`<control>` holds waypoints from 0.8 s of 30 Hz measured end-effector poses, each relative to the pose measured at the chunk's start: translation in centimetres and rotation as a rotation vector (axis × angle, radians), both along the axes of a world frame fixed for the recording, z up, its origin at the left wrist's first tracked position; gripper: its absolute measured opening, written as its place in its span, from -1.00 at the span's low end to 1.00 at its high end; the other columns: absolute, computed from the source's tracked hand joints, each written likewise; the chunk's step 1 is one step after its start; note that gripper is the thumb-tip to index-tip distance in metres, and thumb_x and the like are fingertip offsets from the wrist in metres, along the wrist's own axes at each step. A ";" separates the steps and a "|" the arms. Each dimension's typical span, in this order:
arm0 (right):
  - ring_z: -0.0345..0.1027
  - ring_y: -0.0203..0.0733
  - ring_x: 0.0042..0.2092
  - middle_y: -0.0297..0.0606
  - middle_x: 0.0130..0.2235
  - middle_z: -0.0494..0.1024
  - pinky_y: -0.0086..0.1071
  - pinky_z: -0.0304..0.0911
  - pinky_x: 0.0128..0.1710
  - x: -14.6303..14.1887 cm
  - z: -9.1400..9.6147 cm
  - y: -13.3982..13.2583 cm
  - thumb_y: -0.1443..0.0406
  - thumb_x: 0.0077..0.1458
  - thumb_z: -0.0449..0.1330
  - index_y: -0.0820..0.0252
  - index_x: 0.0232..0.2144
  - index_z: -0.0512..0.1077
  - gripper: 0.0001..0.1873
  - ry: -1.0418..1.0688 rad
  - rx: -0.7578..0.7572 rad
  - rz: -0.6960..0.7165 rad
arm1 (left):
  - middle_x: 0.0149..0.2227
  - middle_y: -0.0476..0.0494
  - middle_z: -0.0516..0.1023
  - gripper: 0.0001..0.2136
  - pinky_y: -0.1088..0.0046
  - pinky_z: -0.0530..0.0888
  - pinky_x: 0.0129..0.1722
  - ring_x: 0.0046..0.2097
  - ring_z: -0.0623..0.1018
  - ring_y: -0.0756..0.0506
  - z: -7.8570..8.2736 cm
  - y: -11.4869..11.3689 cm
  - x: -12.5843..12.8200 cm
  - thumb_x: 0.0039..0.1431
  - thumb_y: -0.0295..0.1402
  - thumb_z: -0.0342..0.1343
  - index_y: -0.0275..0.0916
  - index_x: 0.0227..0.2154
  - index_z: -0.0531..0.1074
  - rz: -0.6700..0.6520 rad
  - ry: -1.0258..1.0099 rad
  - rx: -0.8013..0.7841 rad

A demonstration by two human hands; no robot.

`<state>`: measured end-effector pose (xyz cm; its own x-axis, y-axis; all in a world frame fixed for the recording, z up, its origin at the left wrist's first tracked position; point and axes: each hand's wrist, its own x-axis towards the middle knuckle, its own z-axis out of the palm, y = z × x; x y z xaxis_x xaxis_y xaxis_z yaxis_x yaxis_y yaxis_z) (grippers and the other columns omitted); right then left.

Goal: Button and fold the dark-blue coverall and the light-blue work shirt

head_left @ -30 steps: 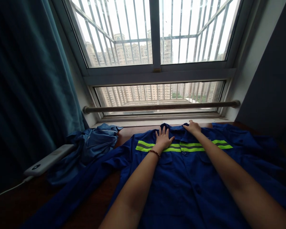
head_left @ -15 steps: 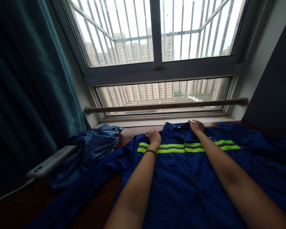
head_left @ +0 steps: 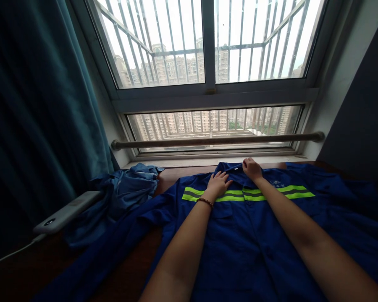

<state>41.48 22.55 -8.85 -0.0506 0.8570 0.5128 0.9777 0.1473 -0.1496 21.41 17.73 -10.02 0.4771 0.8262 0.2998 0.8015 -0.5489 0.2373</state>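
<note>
A dark blue work shirt [head_left: 245, 243] with a yellow-green reflective band [head_left: 290, 191] across the chest lies spread on a dark wooden surface, collar toward the window. My left hand [head_left: 219, 183] lies flat on the shirt just left of the collar, fingers stretched out, a beaded bracelet on the wrist. My right hand [head_left: 251, 168] rests at the collar [head_left: 231, 167] with its fingers curled on the fabric; what grip it has is hard to see.
A crumpled lighter blue garment [head_left: 126, 188] lies at the left. A white device [head_left: 67, 212] with a cable sits beside it. A teal curtain [head_left: 40, 105] hangs on the left, a barred window [head_left: 208, 46] and a rail [head_left: 217, 140] stand behind.
My left hand has moved right from the shoulder toward the collar and its fingers have flattened out. My right hand has shifted slightly left along the collar.
</note>
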 end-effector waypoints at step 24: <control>0.02 -0.13 0.14 -0.17 0.10 0.25 -0.23 -0.09 0.13 -7.0 -2.1 1.1 0.20 0.17 -0.07 0.21 0.03 0.25 -0.59 -0.036 -0.165 0.539 | -0.23 -0.16 0.51 -0.81 0.25 0.10 0.09 -0.14 0.45 -0.08 0.5 1.5 -1.5 0.13 -0.40 -0.09 -0.26 -0.23 0.36 0.390 -0.321 0.064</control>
<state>34.47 23.64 -10.96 -0.5184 0.7737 0.3643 0.7755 0.6048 -0.1811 19.90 19.27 -9.47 0.0124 0.8996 0.4365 0.8420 -0.2449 0.4808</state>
